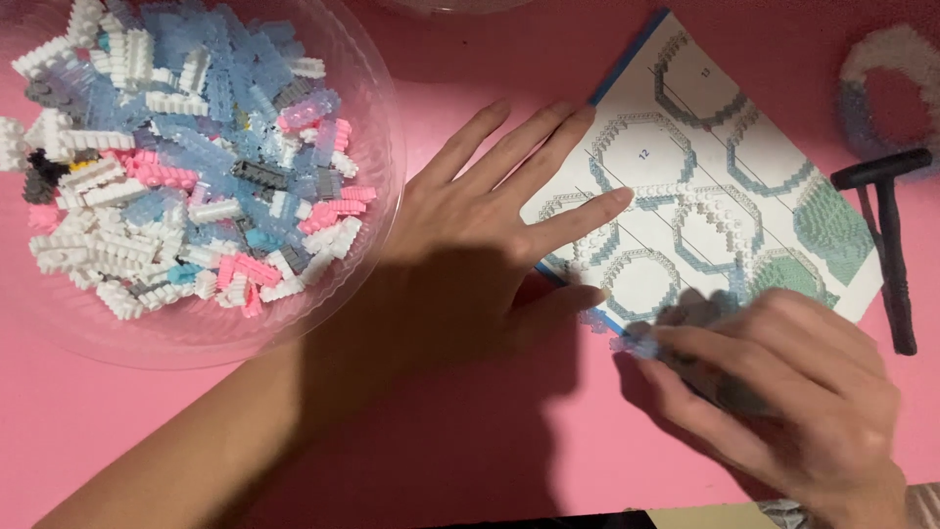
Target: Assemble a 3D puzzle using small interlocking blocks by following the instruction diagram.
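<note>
Pink tabletop (470,460) throughout. Left hand (470,245) flat, fingers spread, pressing the printed paper instruction sheet (725,186). Right hand (783,392) pinching a small pale-blue translucent brick piece (634,343) at the sheet's lower edge. Clear plastic bowl (377,127) of white, pink and blue bricks far left; black T-shaped tool (891,245) at right.

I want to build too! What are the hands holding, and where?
The right hand pinches a tiny pale blue plastic brick piece by its end at the fingertips. The left hand holds nothing; it lies flat on the printed instruction sheet.

white, pale blue, pink and grey bricks (186,167) in clear bowl (377,118), pink table (470,441), black tool (891,245)
</note>
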